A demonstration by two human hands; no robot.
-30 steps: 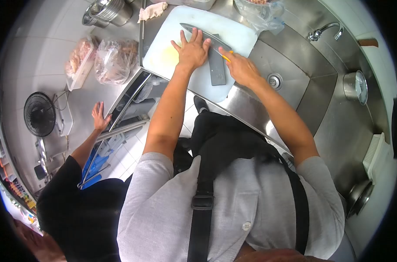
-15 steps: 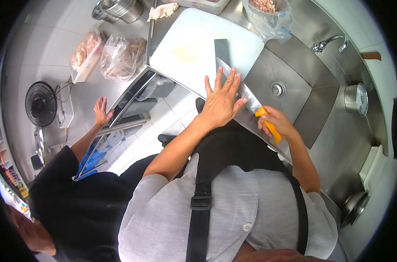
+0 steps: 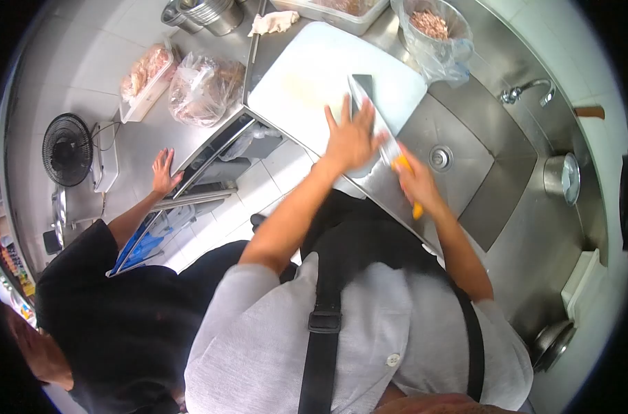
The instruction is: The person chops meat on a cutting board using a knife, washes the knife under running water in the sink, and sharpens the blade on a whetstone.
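My right hand [image 3: 417, 181] is closed around the yellow handle of a large kitchen knife [image 3: 388, 146]. The blade points away from me and lies over a dark grey sharpening stone [image 3: 365, 84], whose far end shows past the knife. On the blade rests my left hand [image 3: 352, 141], its fingers stretched out and spread; both hands are somewhat blurred. Beneath the stone is a white cutting board [image 3: 296, 79]. My left hand covers the near part of the stone.
Right of the board is a steel sink [image 3: 459, 148] with a tap [image 3: 528, 93]. A bag-lined container [image 3: 435, 52] holds chopped meat. Bagged meat [image 3: 207, 90] and a tray of meat [image 3: 146, 76] stand left. A co-worker's hand [image 3: 165, 171] rests on the counter.
The knife and both hands have shifted along the stone, away from me, so the blade tip now reaches near its far end. The view has also shifted slightly.
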